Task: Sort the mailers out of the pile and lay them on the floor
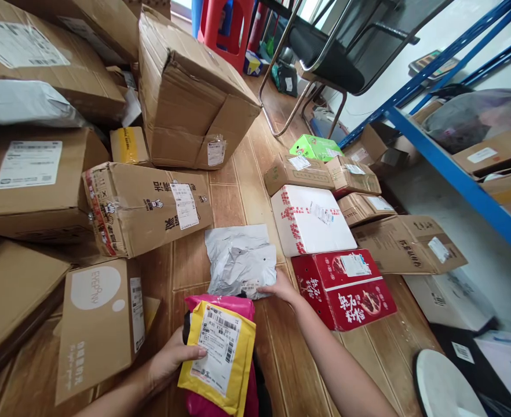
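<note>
My left hand point(172, 356) is closed around a stack of parcels, its thumb pressed on the top one. Uppermost is a yellow mailer point(242, 353) with a white printed label. Beneath it lies a pink mailing bag point(194, 301), and something black shows under that. My right hand point(281, 288) grips the lower right corner of a crumpled grey mailing bag point(236, 258) on the wooden floor, just beyond the stack. Its fingers are partly hidden by the bag. A label sits near that corner.
Cardboard boxes crowd the left, including one with black print point(142, 214). To the right are a red box point(342, 315), a white box point(311, 217) and several brown ones. Behind them are a black chair point(320, 58) and a blue shelf point(490, 208). A round white-topped object point(444, 385) stands lower right.
</note>
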Available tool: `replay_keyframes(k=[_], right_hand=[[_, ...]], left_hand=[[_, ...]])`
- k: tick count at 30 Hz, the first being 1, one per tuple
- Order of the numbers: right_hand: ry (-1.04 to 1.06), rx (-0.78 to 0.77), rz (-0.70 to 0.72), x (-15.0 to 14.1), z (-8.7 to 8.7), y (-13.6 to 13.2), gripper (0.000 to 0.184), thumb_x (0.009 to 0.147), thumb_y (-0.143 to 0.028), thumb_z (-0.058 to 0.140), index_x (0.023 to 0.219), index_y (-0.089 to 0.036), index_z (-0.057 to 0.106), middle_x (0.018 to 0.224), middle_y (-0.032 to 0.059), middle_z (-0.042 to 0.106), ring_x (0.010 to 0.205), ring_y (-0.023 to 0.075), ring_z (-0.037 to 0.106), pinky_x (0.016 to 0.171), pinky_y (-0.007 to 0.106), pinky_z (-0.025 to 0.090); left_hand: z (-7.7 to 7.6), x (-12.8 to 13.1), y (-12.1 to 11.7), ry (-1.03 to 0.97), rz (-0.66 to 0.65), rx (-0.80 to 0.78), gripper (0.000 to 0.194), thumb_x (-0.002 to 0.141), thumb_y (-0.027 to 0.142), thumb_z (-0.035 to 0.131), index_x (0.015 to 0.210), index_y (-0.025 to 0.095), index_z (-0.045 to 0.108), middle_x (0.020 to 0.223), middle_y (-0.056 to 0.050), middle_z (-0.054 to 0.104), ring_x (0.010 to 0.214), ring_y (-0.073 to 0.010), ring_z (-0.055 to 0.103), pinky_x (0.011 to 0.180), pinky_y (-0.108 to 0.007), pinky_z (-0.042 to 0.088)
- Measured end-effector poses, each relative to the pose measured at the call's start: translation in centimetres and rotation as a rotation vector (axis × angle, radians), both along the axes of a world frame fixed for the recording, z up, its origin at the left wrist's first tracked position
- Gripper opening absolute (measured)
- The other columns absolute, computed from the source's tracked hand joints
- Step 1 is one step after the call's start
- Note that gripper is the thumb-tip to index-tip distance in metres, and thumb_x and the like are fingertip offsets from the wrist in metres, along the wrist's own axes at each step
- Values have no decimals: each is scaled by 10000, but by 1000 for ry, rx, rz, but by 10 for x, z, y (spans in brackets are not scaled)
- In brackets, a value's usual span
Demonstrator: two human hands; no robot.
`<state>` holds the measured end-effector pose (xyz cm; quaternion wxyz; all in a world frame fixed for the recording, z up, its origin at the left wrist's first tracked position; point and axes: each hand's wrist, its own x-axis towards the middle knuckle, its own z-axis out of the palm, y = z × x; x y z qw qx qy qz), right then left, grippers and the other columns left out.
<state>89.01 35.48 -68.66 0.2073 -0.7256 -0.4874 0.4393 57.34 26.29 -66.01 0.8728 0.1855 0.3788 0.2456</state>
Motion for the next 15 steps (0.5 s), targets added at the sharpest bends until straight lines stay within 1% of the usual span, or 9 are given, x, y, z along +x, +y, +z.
replay_keyframes(k=[2, 4, 6, 7, 9, 10, 11, 13, 15], right_hand=[[-4, 49, 32, -2, 0, -16, 512, 509, -332, 762, 965, -122, 663, 996, 161, 728, 977, 371, 670, 903, 503, 533], [-31, 115, 46, -6, 1, -38, 434, 611, -371, 675, 963, -116, 684, 1036, 200, 717, 1049, 391, 646, 968, 545, 489], [-16, 223, 129, -11, 7, -58, 495, 698, -391, 606, 1099, -110, 679, 1206, 215, 661, 1207, 381, 572, 1079, 550, 410], [8, 276, 204, -13, 12, -65, 537, 742, -393, 585, 1200, -121, 648, 1300, 197, 614, 1276, 358, 524, 1127, 537, 366], [67, 334, 351, -17, 23, -70, 566, 830, -419, 549, 1333, -163, 575, 1401, 153, 543, 1345, 321, 464, 1181, 520, 303], [92, 328, 382, -18, 28, -68, 577, 859, -456, 541, 1366, -180, 549, 1424, 140, 524, 1369, 312, 435, 1198, 516, 274], [116, 301, 365, -19, 31, -63, 605, 870, -508, 543, 1385, -190, 531, 1437, 130, 511, 1395, 304, 399, 1214, 507, 244], [191, 239, 230, -22, 30, -45, 713, 847, -639, 546, 1396, -184, 517, 1432, 135, 515, 1428, 298, 345, 1227, 497, 206], [302, 195, 82, -25, 19, -21, 815, 803, -758, 512, 1375, -176, 531, 1375, 150, 562, 1406, 303, 379, 1215, 508, 225]], left_hand=[[1, 0, 4, -9, -52, 55, 521, 501, 344, 878, 950, 148, 699, 882, -108, 779, 802, -293, 730, 736, -367, 581], [2, -2, 8, -9, -148, 131, 506, 512, 356, 871, 945, 147, 717, 861, -102, 776, 804, -291, 729, 742, -361, 571], [2, -7, 10, 14, -237, 219, 490, 530, 371, 858, 946, 149, 727, 851, -89, 773, 815, -286, 727, 764, -357, 559], [1, -9, 11, 35, -273, 256, 482, 541, 375, 849, 950, 150, 728, 858, -84, 772, 831, -285, 725, 776, -356, 552], [-2, -11, 11, 70, -302, 294, 479, 541, 379, 841, 947, 154, 724, 868, -80, 771, 850, -291, 721, 779, -356, 543], [-4, -11, 11, 78, -299, 300, 488, 529, 383, 845, 941, 156, 719, 868, -81, 770, 854, -295, 720, 776, -357, 541], [-6, -11, 11, 80, -294, 303, 499, 521, 393, 849, 940, 157, 713, 868, -83, 769, 853, -297, 719, 774, -361, 540], [-8, -10, 13, 64, -273, 301, 544, 526, 425, 851, 978, 165, 696, 875, -90, 765, 850, -301, 717, 772, -377, 541], [-9, -7, 15, 40, -242, 300, 593, 544, 452, 845, 1037, 172, 671, 888, -97, 760, 835, -302, 714, 768, -397, 543]])
